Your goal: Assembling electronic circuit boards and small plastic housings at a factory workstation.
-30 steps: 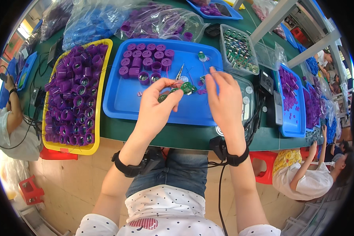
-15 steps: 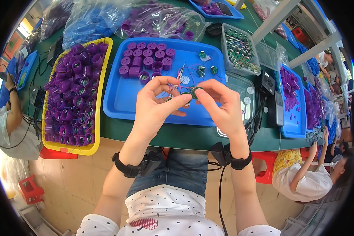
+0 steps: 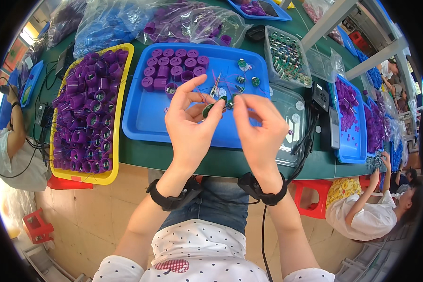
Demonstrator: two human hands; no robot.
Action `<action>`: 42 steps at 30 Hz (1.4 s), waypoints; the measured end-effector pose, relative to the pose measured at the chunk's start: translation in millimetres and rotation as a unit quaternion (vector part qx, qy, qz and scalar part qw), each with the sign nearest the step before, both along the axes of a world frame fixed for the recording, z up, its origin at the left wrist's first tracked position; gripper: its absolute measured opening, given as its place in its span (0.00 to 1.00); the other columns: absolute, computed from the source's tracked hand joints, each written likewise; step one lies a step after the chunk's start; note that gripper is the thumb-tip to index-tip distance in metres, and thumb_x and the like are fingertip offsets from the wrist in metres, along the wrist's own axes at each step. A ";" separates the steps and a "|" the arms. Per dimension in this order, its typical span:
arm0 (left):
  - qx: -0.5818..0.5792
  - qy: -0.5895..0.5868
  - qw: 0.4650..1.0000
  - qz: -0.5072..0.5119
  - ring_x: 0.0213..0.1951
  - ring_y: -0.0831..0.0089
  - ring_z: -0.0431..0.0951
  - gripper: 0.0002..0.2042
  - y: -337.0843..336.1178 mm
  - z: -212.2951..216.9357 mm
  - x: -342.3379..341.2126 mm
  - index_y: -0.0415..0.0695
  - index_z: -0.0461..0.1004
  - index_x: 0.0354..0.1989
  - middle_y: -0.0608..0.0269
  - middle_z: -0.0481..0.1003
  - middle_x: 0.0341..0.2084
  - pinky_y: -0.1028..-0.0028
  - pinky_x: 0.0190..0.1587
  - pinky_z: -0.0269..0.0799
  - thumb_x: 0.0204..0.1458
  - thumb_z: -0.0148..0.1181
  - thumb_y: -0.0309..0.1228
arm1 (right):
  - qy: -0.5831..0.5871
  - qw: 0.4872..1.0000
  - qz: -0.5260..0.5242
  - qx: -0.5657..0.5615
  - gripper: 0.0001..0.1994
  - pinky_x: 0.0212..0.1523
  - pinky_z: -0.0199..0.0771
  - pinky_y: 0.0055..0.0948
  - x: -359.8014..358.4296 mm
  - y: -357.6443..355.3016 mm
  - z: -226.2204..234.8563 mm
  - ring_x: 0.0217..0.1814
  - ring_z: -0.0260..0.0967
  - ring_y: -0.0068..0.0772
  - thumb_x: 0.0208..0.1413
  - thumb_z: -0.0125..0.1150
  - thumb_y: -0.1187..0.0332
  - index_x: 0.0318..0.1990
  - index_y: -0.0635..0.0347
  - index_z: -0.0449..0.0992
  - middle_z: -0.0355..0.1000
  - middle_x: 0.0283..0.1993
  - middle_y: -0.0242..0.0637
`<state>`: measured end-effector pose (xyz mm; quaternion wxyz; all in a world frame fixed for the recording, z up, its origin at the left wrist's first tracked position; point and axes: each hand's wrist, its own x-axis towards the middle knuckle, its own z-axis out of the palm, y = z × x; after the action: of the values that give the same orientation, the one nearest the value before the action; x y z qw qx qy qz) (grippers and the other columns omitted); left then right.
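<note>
We held both hands raised above the blue plastic tray (image 3: 145,117), left hand (image 3: 190,123) and right hand (image 3: 258,126) fingertips pinching one small round green coil part (image 3: 208,110) between them.

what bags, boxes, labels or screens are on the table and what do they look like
Clear plastic bags: far edge of the table, crumpled, full of purple parts.
Blue-tinted bag: far left, beside them.
Clear lidded box: right of the blue tray, rectangular, holding small green parts.
Phone-like device: right of the box, slim, grey, screen dark.
No labels readable.
</note>
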<state>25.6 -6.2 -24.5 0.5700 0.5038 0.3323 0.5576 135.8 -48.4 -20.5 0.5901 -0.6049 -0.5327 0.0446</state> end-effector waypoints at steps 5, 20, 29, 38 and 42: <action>-0.071 0.029 0.997 -0.029 0.32 0.70 0.78 0.22 7.1 3.3 -10.9 0.34 0.63 0.53 0.59 0.74 0.31 0.75 0.33 0.77 0.49 0.60 0.21 | -0.205 0.972 -0.111 -0.028 0.10 0.34 0.72 0.29 28.6 14.4 -4.5 0.33 0.73 0.36 0.54 0.58 0.70 0.41 0.67 0.75 0.74 0.34 0.42; -0.041 0.116 0.992 -0.038 0.31 0.80 0.76 0.11 10.6 -7.4 -2.6 0.41 0.75 0.39 0.65 0.76 0.25 0.82 0.27 0.68 0.45 0.63 0.23 | 0.173 0.967 0.057 -0.180 0.10 0.31 0.71 0.19 14.5 -5.4 -1.8 0.29 0.75 0.21 0.52 0.62 0.68 0.37 0.67 0.79 0.77 0.27 0.38; 0.038 0.167 0.985 0.026 0.29 0.80 0.76 0.12 15.7 -4.3 20.9 0.40 0.75 0.42 0.63 0.77 0.26 0.80 0.31 0.70 0.47 0.62 0.22 | -0.032 0.994 -0.078 -0.075 0.13 0.36 0.72 0.28 33.7 12.4 -4.0 0.33 0.75 0.32 0.53 0.60 0.66 0.40 0.67 0.78 0.77 0.33 0.45; -0.004 0.192 0.970 -0.150 0.44 0.69 0.76 0.18 14.5 -6.1 12.3 0.38 0.67 0.53 0.54 0.72 0.47 0.73 0.45 0.71 0.56 0.55 0.31 | -0.208 0.915 -0.311 -0.151 0.14 0.44 0.68 0.41 164.1 34.9 14.1 0.43 0.69 0.48 0.49 0.59 0.62 0.36 0.65 0.75 0.71 0.39 0.48; -0.011 0.182 0.969 -0.164 0.47 0.68 0.73 0.18 5.5 -6.9 4.9 0.38 0.67 0.53 0.54 0.71 0.48 0.70 0.49 0.70 0.55 0.56 0.32 | -0.216 0.902 -0.310 -0.210 0.18 0.43 0.68 0.38 192.1 32.2 6.3 0.44 0.69 0.48 0.47 0.61 0.58 0.39 0.62 0.74 0.71 0.40 0.47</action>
<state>30.6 -0.6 -31.5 0.5889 0.6387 0.3492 0.3513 327.9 -16.2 -14.2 0.3036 -0.8442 -0.4113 -0.1614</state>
